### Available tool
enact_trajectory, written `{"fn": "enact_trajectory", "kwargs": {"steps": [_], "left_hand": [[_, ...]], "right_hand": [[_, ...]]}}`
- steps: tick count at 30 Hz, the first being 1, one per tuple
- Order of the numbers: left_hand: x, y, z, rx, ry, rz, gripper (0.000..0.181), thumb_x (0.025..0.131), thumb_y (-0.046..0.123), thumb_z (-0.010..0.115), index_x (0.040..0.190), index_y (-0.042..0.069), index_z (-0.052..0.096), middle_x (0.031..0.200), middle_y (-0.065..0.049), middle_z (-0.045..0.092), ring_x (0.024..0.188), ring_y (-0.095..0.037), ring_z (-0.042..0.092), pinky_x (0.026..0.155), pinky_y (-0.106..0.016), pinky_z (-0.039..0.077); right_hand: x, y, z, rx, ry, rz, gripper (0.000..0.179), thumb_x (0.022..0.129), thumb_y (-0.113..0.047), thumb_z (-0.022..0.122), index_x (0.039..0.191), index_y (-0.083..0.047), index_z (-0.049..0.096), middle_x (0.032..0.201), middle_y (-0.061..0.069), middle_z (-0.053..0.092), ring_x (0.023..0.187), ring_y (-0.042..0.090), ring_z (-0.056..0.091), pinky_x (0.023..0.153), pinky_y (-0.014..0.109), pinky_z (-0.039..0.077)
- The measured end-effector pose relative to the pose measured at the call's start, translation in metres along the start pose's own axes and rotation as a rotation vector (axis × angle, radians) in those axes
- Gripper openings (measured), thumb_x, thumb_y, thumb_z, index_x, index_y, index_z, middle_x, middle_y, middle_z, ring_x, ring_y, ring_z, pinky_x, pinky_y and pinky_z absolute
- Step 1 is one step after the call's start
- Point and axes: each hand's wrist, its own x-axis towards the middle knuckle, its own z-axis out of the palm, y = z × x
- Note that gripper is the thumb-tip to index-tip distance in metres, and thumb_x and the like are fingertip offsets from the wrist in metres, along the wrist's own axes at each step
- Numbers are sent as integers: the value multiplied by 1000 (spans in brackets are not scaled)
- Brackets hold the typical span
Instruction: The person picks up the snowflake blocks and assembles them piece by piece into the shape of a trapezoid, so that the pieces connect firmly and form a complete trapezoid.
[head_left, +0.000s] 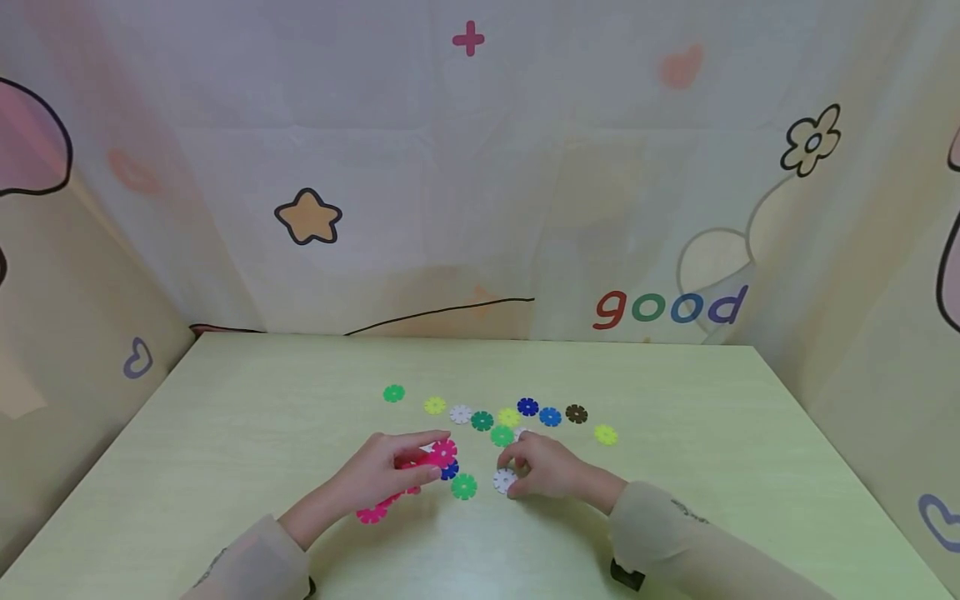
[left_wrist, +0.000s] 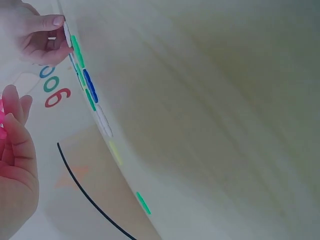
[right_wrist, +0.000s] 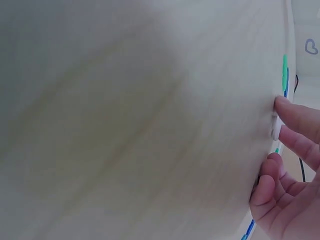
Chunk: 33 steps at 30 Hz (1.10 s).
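My left hand (head_left: 375, 472) grips a joined chain of pink notched plastic discs (head_left: 444, 452) between thumb and fingers, and its tail hangs below the palm. In the left wrist view only a bit of pink (left_wrist: 2, 125) shows at that hand. My right hand (head_left: 551, 467) pinches a white notched disc (head_left: 504, 481) at the tabletop; the right wrist view shows its thumb and finger at the white disc's edge (right_wrist: 275, 127). Between the hands lies a green disc (head_left: 464, 487). A dark blue disc (head_left: 450, 471) is partly hidden behind the pink chain.
Beyond the hands, several loose discs are scattered in a rough row: a green one (head_left: 393, 393) at left, a white one (head_left: 461, 414), blue ones (head_left: 551, 417), a brown one (head_left: 577, 414) and a yellow one (head_left: 606, 434) at right. A printed curtain (head_left: 420, 167) backs the table (head_left: 262, 417).
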Motion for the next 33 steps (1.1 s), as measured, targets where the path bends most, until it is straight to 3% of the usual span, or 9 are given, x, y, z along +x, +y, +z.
{"fn": "enact_trajectory", "kwargs": {"steps": [11, 20, 27, 33], "left_hand": [[0, 3, 0, -11, -1, 7, 47, 83, 35, 59, 127, 26, 48, 86, -5, 66, 66, -20, 62, 56, -25, 49], [2, 9, 1, -59, -23, 10, 47, 85, 35, 56, 129, 27, 45, 98, -11, 65, 70, -24, 62, 57, -25, 49], [4, 14, 3, -79, -19, 12, 47, 85, 35, 55, 130, 25, 45, 102, -13, 64, 74, -23, 64, 63, -22, 50], [7, 16, 6, -76, -15, 24, 46, 86, 37, 55, 129, 26, 45, 98, -11, 65, 73, -24, 64, 62, -22, 50]], "right_hand": [[-2, -3, 3, 2, -32, 57, 22, 74, -10, 69, 90, -17, 57, 77, -3, 53, 71, 13, 47, 64, 26, 42], [-10, 2, -1, 12, 64, -29, 15, 77, -1, 60, 89, -9, 63, 75, -3, 56, 68, 11, 46, 60, 23, 40], [-17, 1, -8, 141, 115, -21, 17, 80, 0, 59, 95, -7, 61, 74, 2, 59, 66, 12, 51, 59, 21, 45], [-22, -10, -16, 315, 178, -27, 19, 81, -3, 60, 100, -4, 58, 76, 11, 63, 65, 23, 60, 58, 28, 51]]}}
